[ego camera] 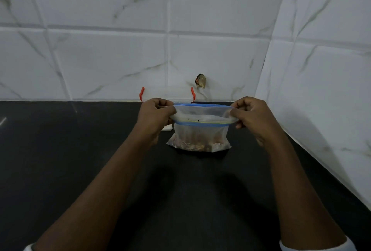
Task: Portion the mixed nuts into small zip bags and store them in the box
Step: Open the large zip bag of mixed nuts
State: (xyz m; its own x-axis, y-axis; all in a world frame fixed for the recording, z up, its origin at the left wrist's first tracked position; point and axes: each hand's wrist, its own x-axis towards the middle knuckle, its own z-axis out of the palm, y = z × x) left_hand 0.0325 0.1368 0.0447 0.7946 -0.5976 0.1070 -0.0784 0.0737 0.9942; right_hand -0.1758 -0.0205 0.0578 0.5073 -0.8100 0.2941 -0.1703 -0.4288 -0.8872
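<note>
Upright zip bag (200, 133), mouth up, seal crosswise — left hand (154, 114), right hand (253, 116) pinching ends

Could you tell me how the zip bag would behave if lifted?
The zip bag looks thin and floppy, so it would probably sag. The nuts sit low, so likely bottom-heavy; its open mouth might spill if tipped.
</note>
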